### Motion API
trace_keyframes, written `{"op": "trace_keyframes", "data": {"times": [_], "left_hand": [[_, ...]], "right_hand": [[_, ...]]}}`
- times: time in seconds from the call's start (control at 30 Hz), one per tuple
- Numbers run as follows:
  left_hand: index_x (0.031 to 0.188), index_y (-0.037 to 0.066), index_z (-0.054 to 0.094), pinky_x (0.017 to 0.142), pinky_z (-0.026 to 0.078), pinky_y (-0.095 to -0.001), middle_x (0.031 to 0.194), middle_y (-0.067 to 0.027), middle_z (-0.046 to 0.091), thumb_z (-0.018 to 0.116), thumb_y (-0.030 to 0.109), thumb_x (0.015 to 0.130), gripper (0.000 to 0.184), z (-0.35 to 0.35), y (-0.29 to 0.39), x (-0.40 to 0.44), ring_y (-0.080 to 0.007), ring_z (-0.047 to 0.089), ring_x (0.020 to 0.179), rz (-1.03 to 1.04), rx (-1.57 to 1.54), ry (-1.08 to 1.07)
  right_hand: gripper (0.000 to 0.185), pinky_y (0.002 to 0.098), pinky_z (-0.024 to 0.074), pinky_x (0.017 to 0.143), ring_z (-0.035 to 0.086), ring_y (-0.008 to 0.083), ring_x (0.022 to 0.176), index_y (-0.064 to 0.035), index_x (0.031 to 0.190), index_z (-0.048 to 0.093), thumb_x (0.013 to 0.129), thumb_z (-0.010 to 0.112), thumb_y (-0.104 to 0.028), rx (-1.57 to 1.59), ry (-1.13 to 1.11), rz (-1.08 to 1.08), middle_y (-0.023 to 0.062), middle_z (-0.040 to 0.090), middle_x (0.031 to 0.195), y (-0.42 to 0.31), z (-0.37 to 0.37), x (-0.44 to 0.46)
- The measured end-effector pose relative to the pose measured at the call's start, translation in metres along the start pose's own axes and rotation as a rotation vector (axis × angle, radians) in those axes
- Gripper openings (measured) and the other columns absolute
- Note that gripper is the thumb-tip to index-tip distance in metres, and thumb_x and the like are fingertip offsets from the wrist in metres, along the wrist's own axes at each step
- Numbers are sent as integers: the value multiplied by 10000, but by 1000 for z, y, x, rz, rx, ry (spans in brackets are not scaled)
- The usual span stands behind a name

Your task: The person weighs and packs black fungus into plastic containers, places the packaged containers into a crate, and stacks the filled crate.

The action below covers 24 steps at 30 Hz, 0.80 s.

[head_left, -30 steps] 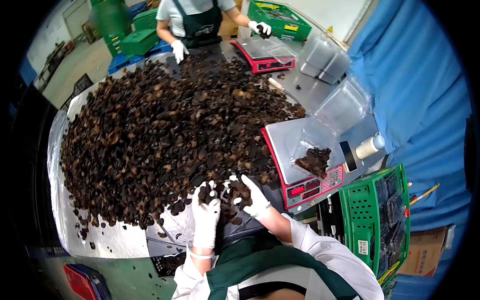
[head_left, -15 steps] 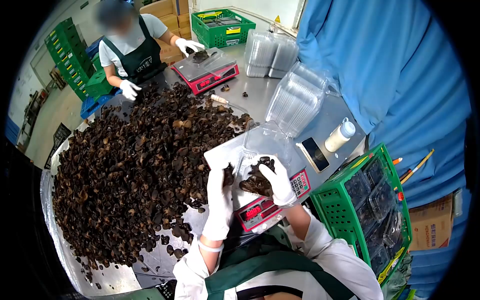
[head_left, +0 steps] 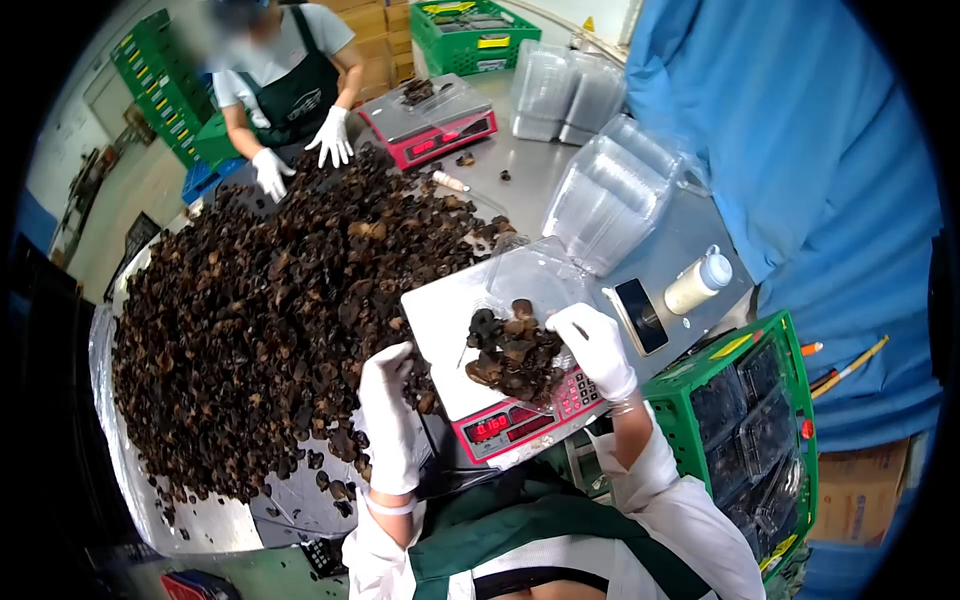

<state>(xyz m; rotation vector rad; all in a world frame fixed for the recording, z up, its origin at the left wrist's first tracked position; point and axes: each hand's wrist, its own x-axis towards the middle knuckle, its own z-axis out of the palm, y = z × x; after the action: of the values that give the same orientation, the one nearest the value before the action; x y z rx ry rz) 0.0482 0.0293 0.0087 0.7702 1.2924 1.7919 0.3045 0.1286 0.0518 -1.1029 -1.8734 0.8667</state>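
Dark brown fungus pieces (head_left: 515, 355) lie heaped in a clear plastic box on the near red-and-white scale (head_left: 430, 300), whose red digits are lit. My right hand (head_left: 595, 345), in a white glove, is at the right side of the heap, fingers bent towards it; whether it grips anything is hidden. To the left of the scale, my left hand (head_left: 390, 400) is gloved too, its fingers curled over the edge of a big pile of fungus (head_left: 270, 310); what it holds, if anything, cannot be made out.
Stacked clear boxes (head_left: 612, 195), a phone (head_left: 640, 315) and a bottle (head_left: 697, 284) stand beyond the scale. A green crate (head_left: 690, 420) of filled boxes is at the right. Across the table, a co-worker's gloved hands (head_left: 332, 138) are near another scale (head_left: 425, 125).
My left hand has moved from the box back to the pile's edge. My right hand has shifted to the heap's right side. The co-worker's hand has left the far scale for the pile.
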Motion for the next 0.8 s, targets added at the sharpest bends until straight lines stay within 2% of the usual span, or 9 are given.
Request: {"op": "trace_keyframes", "data": {"times": [0.07, 0.1, 0.23, 0.33, 0.4, 0.53, 0.6, 0.67, 0.8], "left_hand": [[1061, 83, 607, 943, 390, -343, 1082, -59, 629, 444, 355, 971, 330, -54, -9, -8, -168, 563, 1040, -43, 41, 216], [1050, 91, 618, 922, 381, -331, 1071, -44, 635, 459, 348, 967, 314, -81, -7, -15, -161, 565, 1016, -32, -49, 273], [1075, 94, 614, 955, 375, -363, 1101, -33, 629, 523, 376, 949, 322, -181, 16, -72, -169, 563, 1059, -17, 104, 594], [1080, 29, 611, 904, 438, -299, 1046, -68, 633, 523, 211, 965, 233, -234, 24, -117, -164, 581, 986, -22, 422, 828], [1033, -7, 625, 860, 450, -282, 1020, -78, 636, 567, 123, 928, 177, -261, 8, -147, -163, 580, 928, -9, 666, 832], [892, 11, 649, 789, 474, -318, 864, -100, 636, 666, 110, 828, 120, -248, -13, -169, -214, 600, 836, -35, 982, 579], [914, 30, 646, 785, 476, -340, 847, -108, 615, 688, 119, 796, 153, -241, -25, -169, -267, 593, 837, -13, 1124, 462], [1004, 55, 641, 798, 472, -359, 910, -110, 606, 709, 135, 768, 258, -234, -30, -161, -289, 576, 883, 73, 1273, 342], [1121, 78, 622, 796, 468, -386, 1048, -113, 583, 751, 147, 688, 457, -236, -35, -146, -292, 560, 926, 87, 1384, 153]], "right_hand": [[92, 379, 484, 777, 624, 293, 839, -13, 856, 659, 825, 624, -93, -289, -111, -453, 118, 651, 846, 10, 2, 1], [107, 417, 470, 829, 612, 316, 882, -30, 846, 663, 783, 652, -116, -281, -205, -487, 111, 658, 868, 1, 7, 3], [145, 428, 460, 890, 593, 360, 981, -24, 884, 664, 770, 665, -112, -389, -210, -484, 125, 659, 981, -21, 39, 6], [135, 393, 465, 871, 601, 323, 972, -43, 890, 673, 755, 680, -47, -294, -82, -342, 113, 663, 962, -45, 44, -2], [128, 373, 473, 845, 616, 285, 922, -43, 862, 676, 736, 699, -41, -126, -171, -184, 98, 666, 918, -69, 64, -9], [231, 337, 513, 755, 643, 263, 843, -50, 966, 675, 771, 736, -157, 155, -597, -337, 110, 658, 910, -73, 164, -36], [244, 331, 516, 764, 646, 257, 866, -82, 1027, 658, 828, 682, -222, 180, -822, 2, 102, 636, 948, -68, 220, -52], [477, 368, 513, 809, 596, 272, 988, -111, 1202, 559, 809, 673, -358, -186, -754, -352, 92, 567, 1100, -45, 278, -67], [605, 374, 507, 793, 512, 306, 1059, -130, 1240, 525, 722, 738, -359, -459, -730, -397, 127, 463, 1208, -50, 331, -83]]}}
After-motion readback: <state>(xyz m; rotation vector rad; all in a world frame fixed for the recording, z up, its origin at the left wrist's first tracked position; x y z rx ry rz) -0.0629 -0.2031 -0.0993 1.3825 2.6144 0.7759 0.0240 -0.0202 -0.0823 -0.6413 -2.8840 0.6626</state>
